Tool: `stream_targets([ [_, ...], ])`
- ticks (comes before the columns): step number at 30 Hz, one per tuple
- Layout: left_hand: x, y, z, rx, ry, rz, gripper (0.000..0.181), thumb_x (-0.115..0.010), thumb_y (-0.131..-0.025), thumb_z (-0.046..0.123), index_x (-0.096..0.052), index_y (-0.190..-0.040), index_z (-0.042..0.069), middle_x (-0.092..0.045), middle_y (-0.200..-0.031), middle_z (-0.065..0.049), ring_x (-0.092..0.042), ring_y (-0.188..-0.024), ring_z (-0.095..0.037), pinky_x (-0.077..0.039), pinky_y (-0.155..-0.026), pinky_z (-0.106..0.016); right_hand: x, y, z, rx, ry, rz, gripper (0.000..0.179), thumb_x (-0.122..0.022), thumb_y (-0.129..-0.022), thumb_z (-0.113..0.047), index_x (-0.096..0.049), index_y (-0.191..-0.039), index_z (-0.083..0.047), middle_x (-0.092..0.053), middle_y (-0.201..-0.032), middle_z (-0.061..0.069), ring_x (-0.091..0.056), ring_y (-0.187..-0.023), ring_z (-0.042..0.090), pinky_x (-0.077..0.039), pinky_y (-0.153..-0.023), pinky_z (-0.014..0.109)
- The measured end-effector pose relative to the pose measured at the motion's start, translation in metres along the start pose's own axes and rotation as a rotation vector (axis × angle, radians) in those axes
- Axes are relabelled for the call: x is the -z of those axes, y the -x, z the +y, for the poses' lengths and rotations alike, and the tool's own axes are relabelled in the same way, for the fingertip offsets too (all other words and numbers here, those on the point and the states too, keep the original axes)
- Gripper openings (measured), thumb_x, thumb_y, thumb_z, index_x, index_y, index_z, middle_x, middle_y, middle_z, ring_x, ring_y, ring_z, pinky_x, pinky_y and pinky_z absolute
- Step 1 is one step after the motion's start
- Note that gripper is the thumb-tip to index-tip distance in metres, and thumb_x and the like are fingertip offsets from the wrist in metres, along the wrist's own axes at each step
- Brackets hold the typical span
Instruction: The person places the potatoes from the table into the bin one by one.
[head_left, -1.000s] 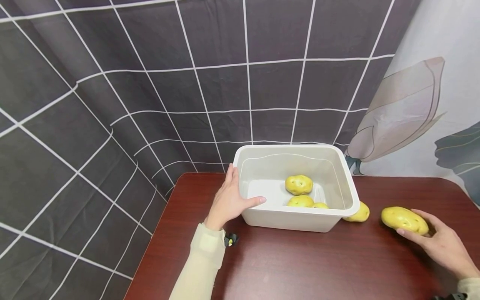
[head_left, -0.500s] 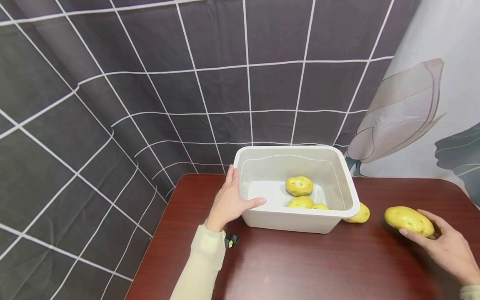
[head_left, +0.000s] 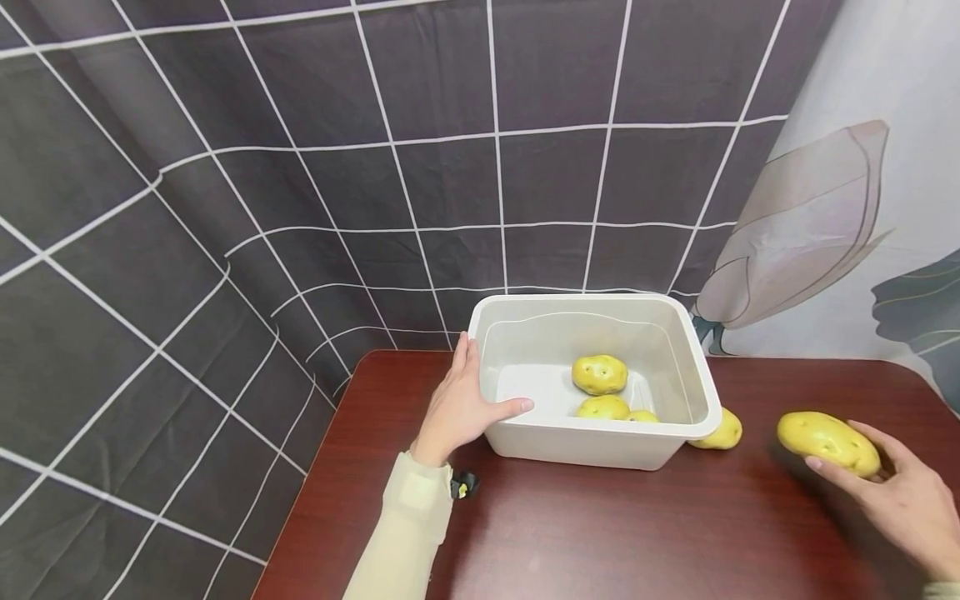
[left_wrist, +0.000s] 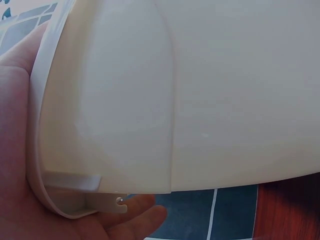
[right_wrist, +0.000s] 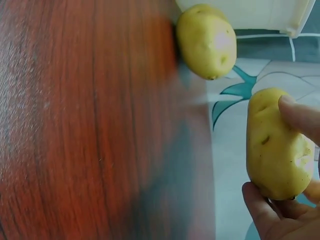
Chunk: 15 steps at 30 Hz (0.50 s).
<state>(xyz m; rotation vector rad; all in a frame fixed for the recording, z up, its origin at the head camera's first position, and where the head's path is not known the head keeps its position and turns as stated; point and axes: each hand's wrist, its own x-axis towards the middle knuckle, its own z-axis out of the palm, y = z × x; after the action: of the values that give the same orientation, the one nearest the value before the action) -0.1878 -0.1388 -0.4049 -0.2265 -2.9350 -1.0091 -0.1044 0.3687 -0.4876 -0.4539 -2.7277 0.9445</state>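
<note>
My left hand (head_left: 459,410) grips the left end of a white plastic bin (head_left: 585,443), thumb over the front rim and fingers along the outer side. In the left wrist view the bin's wall (left_wrist: 225,100) fills most of the picture. At the right, my right hand (head_left: 903,492) holds a yellow potato (head_left: 828,442) above the table, thumb on one side and fingers on the other. One potato (head_left: 600,374) lies inside the bin, with two more partly hidden by its front rim. Another potato (right_wrist: 206,42) rests on the table beside the bin's right end.
The reddish-brown wooden table (head_left: 637,533) carries the bin near its back edge. Behind it hangs a dark grey curtain (head_left: 442,183) with white grid lines. A pale curtain (head_left: 817,217) with a leaf print hangs at the right.
My right hand has moved a little to the right with its potato, farther from the bin. My left hand and the bin hold nearly the same position.
</note>
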Motion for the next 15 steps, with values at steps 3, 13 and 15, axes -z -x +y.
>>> stream_targets([
  [3,0.0,0.0,0.0,0.001,-0.004,-0.001,0.13,-0.073,-0.069,0.076,-0.014,-0.161,0.006,0.0,-0.169,-0.003,-0.023,-0.151,-0.029,-0.034,-0.112,-0.053,0.001,0.001,-0.002,-0.007,0.006,0.007,0.093,-0.081,-0.083,-0.043,-0.038,-0.151,0.003,-0.058,-0.112,0.035,-0.033,-0.065,-0.017,-0.03,-0.059,0.025],
  [13,-0.001,0.0,-0.001,0.004,-0.002,0.005,0.13,-0.074,-0.069,0.075,-0.014,-0.161,0.005,0.001,-0.169,-0.001,-0.024,-0.15,-0.03,-0.033,-0.112,-0.054,0.004,0.004,-0.014,-0.03,-0.013,0.019,0.093,-0.081,-0.084,-0.042,-0.036,-0.152,0.005,-0.053,-0.119,0.037,-0.031,-0.066,-0.016,-0.032,-0.054,0.02],
  [15,-0.001,0.0,-0.001,0.002,0.0,0.007,0.13,-0.074,-0.069,0.075,-0.015,-0.161,0.005,0.001,-0.169,-0.001,-0.025,-0.15,-0.03,-0.033,-0.112,-0.055,0.004,0.005,-0.018,-0.038,-0.021,0.022,0.093,-0.08,-0.084,-0.041,-0.035,-0.151,0.006,-0.051,-0.121,0.037,-0.031,-0.066,-0.015,-0.033,-0.052,0.018],
])
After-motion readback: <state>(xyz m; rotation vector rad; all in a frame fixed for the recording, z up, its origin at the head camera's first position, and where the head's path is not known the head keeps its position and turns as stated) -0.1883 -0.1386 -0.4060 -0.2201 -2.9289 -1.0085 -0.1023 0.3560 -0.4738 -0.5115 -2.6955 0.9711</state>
